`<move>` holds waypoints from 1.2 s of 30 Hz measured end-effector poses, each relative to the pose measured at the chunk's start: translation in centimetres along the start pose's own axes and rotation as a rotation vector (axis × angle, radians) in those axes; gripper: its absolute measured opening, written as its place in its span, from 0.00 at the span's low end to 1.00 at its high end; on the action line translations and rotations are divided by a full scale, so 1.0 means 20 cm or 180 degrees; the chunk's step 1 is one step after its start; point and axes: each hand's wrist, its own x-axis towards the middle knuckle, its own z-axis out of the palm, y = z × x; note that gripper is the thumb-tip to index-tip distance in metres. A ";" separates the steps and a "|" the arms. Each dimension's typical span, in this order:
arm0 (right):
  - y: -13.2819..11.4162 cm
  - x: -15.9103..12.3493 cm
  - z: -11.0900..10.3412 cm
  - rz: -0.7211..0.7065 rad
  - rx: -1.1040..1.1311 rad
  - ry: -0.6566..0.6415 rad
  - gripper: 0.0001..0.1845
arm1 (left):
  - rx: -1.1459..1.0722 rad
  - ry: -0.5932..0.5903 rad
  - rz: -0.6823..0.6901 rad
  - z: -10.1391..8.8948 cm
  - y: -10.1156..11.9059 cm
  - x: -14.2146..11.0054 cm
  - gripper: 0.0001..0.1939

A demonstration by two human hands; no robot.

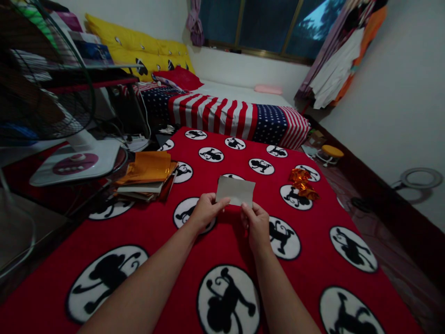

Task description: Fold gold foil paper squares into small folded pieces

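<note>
Between my two hands is a plain greyish-white sheet of paper (235,191), held up above the red cloth (239,232) with its round monkey prints. My left hand (208,211) pinches the lower left corner, thumb in front. The lower right corner sits between the thumb and fingers of my right hand (256,222). Left of the hands lies a stack of paper sheets (146,185), orange foil-like ones on top and pale ones beneath. On the right, a crumpled piece of shiny orange foil (303,183) rests on the cloth.
A white-based fan (76,160) stands at the left by a cluttered desk. Behind the cloth is a bed with a flag-patterned cover (222,113). Hanging clothes (342,65), a small yellow stool (332,151) and a ring light (420,178) are on the right.
</note>
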 end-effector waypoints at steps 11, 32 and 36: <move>0.02 -0.05 0.07 -0.0250 0.0147 0.0201 0.16 | -0.0569 -0.0086 0.0002 0.12 -0.05 -0.04 0.16; 0.02 -0.01 0.02 -0.0562 0.0326 0.0515 0.16 | -0.0583 0.0126 -0.0062 0.05 0.03 -0.01 0.25; 0.03 -0.03 0.05 -0.0422 0.0347 0.0243 0.16 | -0.0357 -0.0079 0.0028 0.08 0.05 -0.03 0.24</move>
